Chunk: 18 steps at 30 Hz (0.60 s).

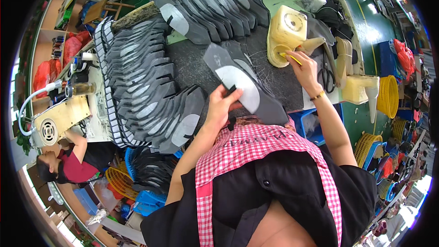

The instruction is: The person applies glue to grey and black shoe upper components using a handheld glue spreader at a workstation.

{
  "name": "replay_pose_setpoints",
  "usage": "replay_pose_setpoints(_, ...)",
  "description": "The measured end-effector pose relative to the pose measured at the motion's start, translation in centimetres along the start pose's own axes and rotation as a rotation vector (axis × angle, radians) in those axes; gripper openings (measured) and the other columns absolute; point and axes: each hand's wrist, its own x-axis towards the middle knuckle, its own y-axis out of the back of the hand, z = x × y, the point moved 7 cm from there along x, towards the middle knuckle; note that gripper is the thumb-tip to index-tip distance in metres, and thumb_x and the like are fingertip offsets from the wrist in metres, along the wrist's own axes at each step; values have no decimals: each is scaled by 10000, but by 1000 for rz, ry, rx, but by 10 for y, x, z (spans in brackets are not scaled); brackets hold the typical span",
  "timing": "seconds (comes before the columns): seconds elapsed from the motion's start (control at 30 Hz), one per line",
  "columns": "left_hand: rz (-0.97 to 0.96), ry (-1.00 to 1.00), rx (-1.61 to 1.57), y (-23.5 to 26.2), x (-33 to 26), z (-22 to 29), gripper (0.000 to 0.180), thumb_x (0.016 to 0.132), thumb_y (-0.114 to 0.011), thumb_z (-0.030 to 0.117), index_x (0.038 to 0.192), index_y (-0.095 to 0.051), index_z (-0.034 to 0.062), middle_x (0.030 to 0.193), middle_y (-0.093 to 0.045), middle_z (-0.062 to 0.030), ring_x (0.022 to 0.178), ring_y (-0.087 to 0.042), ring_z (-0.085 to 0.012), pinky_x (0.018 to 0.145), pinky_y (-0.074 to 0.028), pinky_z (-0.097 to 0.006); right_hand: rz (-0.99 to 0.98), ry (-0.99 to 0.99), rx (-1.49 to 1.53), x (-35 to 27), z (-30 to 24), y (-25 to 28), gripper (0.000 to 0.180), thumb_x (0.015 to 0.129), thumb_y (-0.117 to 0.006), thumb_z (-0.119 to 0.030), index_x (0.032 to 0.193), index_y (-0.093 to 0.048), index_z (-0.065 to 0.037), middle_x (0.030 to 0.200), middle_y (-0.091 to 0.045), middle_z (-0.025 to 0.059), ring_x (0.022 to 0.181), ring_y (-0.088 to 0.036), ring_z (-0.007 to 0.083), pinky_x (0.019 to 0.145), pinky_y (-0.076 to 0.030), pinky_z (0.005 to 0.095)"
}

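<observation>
My left hand (221,105) grips the near part of a dark grey cut piece (270,106), which looks like a shoe upper. A silver-white half-round patch (238,88) lies on it, and a small black tab shows at my fingertips. My right hand (304,69) is closed round a thin yellow stick (295,58); its far end reaches to the round mouth of a cream plastic container (280,27), where the tip is hard to make out. More grey pieces (240,50) lie just beyond the held one, on the dark worktop (194,68).
Overlapping rows of similar grey pieces (141,73) fill the left and far sides (212,7). Black scissors (325,75) and a second cream container (354,89) are at the right. A co-worker (77,160) sits at the left by a sewing machine (61,119). Blue crates (315,126) stand below the table.
</observation>
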Motion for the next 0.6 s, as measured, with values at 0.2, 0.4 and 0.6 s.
replay_pose_setpoints(0.2,0,101,31,25,42,-34,276,782,-643,139,1008,-518,41,896,-607,-44,780,-598,-129,656,-507,-264,-111,24,-63,6,-6,0,186,806,-588,-198,921,-644,-63,719,-621,82,569,-592,229,525,-462,289)
replay_pose_setpoints(0.4,-26,121,-9,28,50,-42,293,786,-637,134,1023,-494,38,856,-601,-42,741,-596,-131,648,-510,-269,-449,-444,776,23,-30,-82,224,833,-580,-220,964,-639,-48,735,-644,37,596,-586,64,546,-476,213)
replay_pose_setpoints(0.6,-22,105,-40,29,48,-49,297,768,-653,125,1006,-498,38,831,-600,-37,722,-590,-124,622,-509,-257,-264,442,301,72,-76,-125,166,766,-565,-116,909,-628,-58,846,-621,126,742,-602,282,643,-480,359)
